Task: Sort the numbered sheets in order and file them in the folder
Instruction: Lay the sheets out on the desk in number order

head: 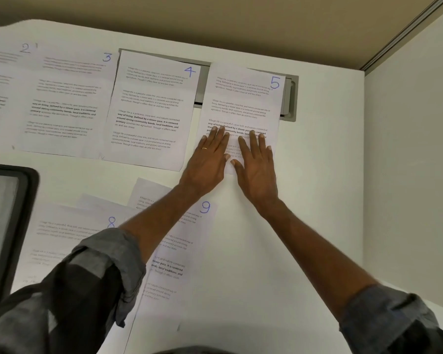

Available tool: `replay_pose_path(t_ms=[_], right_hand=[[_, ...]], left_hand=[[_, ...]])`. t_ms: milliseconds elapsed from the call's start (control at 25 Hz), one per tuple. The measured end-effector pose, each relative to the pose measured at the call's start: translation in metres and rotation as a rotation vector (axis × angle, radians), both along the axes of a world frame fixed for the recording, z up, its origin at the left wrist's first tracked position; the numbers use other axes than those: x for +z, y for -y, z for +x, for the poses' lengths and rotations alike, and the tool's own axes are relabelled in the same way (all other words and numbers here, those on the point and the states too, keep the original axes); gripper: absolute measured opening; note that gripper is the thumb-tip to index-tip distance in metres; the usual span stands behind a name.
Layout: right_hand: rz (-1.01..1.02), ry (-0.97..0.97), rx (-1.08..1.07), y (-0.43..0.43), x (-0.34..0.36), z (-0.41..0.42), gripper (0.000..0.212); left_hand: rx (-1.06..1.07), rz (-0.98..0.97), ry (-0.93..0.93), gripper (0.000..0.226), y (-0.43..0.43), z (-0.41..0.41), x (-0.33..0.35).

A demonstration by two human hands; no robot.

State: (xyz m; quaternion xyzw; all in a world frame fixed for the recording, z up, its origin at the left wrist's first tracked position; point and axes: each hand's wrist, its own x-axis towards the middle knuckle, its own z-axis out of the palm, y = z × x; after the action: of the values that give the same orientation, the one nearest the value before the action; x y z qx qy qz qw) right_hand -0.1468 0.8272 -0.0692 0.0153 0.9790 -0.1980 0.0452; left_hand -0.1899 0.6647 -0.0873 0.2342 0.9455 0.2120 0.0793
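My rolled grey left sleeve (95,272) and right sleeve (384,318) sit nearest, with both forearms reaching far across the white desk (304,226). Along its far side runs a row of printed pages, left to right: sheet 2 (0,98), sheet 3 (67,106), sheet 4 (149,111) and sheet 5 (243,103). Each has its long axis running near to far and its number at the far right corner. Sheet 5 leans slightly, and its far end lies over a grey recess (290,98) in the desk. Sheet 8 (62,233) and sheet 9 (187,241) lie near, under my left forearm. My grip is released. My left hand (207,159) and right hand (256,167) press flat on the near half of sheet 5, side by side, fingers straight and pointing far. A ring (204,148) is on my left hand.
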Motion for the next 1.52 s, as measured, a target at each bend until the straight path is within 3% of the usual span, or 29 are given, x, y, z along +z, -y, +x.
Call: replay_pose_path(t_ms=[200,840,1080,1520], right_hand=[[0.027,-0.133,0.019,0.025,0.011,0.039,0.055],[-0.034,0.005,0.140,0.132,0.041,0.226,0.058],[0.014,0.000,0.075,0.202,0.046,0.277,0.060],[-0.060,0.173,-0.020,0.292,0.046,0.318,0.067]], left_hand=[[-0.012,-0.058,-0.033,0.066,0.013,0.030,0.015],[0.108,-0.103,-0.081,0.062,0.164,0.246,0.038],[0.049,-0.102,-0.121,0.059,0.217,0.282,0.040],[-0.059,-0.234,-0.086,0.063,0.296,0.309,0.027]])
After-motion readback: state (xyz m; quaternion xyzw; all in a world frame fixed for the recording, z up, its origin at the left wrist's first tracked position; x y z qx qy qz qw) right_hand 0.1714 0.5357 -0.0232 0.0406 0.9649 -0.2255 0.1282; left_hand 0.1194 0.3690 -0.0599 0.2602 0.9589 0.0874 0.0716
